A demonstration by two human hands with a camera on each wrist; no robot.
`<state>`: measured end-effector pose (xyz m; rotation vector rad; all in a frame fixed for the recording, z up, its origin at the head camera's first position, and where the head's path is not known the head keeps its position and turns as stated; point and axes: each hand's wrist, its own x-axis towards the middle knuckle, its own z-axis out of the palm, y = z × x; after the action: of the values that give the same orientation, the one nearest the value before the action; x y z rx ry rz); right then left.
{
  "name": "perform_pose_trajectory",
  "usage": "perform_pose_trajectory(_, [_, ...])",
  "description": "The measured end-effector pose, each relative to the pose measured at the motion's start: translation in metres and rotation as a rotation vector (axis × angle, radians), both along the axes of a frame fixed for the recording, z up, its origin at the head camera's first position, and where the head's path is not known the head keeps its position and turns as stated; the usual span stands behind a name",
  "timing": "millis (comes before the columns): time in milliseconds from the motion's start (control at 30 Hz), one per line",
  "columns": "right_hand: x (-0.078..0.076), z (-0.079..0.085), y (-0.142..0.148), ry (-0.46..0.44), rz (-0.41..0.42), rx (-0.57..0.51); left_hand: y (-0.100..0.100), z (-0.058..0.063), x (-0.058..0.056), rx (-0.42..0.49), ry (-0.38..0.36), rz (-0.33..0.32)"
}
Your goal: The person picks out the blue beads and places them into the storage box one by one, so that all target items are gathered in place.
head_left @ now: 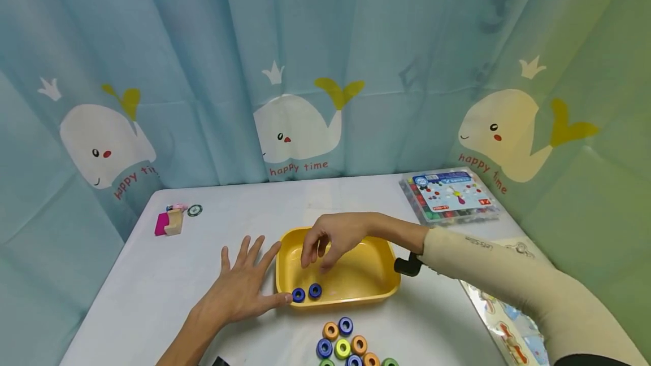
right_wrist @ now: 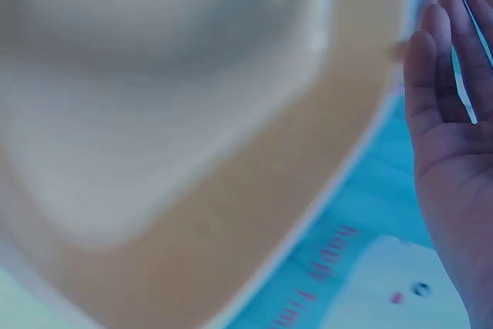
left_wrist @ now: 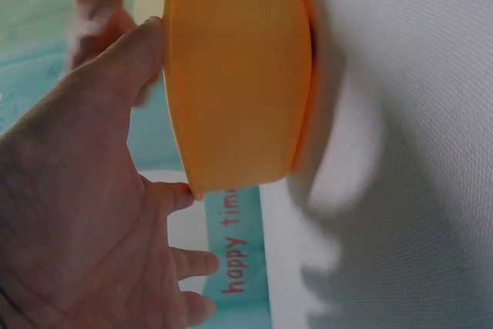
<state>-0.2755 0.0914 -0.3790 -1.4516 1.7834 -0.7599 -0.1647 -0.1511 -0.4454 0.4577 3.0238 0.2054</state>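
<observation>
A yellow plastic tray stands on the white table. Two small blue rings lie in its front left corner. My left hand is at the tray's left end with fingers spread; its thumb and index fingertip touch the rim, as the left wrist view of the tray wall also shows. Over the tray hovers my right hand, fingers loosely bent and pointing down, with no object visible in them. Its palm looks bare in the right wrist view. In front of the tray lies a loose group of blue, orange, yellow and green rings.
A clear-lidded case of colorful pieces sits at the back right. Printed sheets lie along the right edge, partly under the right arm. Pink and beige blocks and a round chip are at the back left. A whale-print curtain hangs behind.
</observation>
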Motion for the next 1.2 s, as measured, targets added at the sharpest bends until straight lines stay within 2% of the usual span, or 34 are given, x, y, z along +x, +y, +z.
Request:
perform_pose_trajectory(167, [0.031, 0.024, 0.034, 0.049, -0.009, -0.133, 0.002, 0.001, 0.001, 0.001, -0.015, 0.002])
perform_pose_trajectory(233, [0.047, 0.028, 0.050, 0.058, -0.031, -0.162, 0.002, 0.001, 0.000, 0.005, -0.019, 0.006])
perform_pose_trajectory(333, [0.071, 0.024, 0.076, 0.049, -0.086, -0.184, 0.003, 0.002, -0.001, 0.001, -0.026, 0.011])
perform_pose_trajectory(433, [0.095, 0.010, 0.102, 0.047, -0.143, -0.234, 0.003, 0.002, -0.001, -0.002, -0.028, 0.011])
perform_pose_trajectory(567, [0.123, -0.018, 0.128, -0.002, -0.216, -0.351, 0.002, 0.001, -0.001, -0.007, -0.031, 0.017])
perform_pose_trajectory(667, [0.146, -0.037, 0.142, -0.125, -0.298, -0.404, 0.002, 0.001, 0.000, -0.007, -0.033, 0.019])
perform_pose_trajectory(767, [0.169, -0.052, 0.152, -0.281, -0.406, -0.408, 0.003, -0.001, 0.000, 0.005, -0.027, 0.010])
perform_pose_trajectory(833, [0.182, -0.060, 0.155, -0.352, -0.473, -0.403, 0.004, -0.001, 0.000, 0.001, -0.026, 0.009])
perform_pose_trajectory(1033, [0.207, -0.082, 0.153, -0.431, -0.594, -0.440, 0.003, 0.000, 0.001, -0.021, -0.025, 0.008])
perform_pose_trajectory(1200, [0.220, -0.090, 0.148, -0.483, -0.670, -0.396, 0.002, 0.002, 0.003, -0.004, -0.029, -0.004])
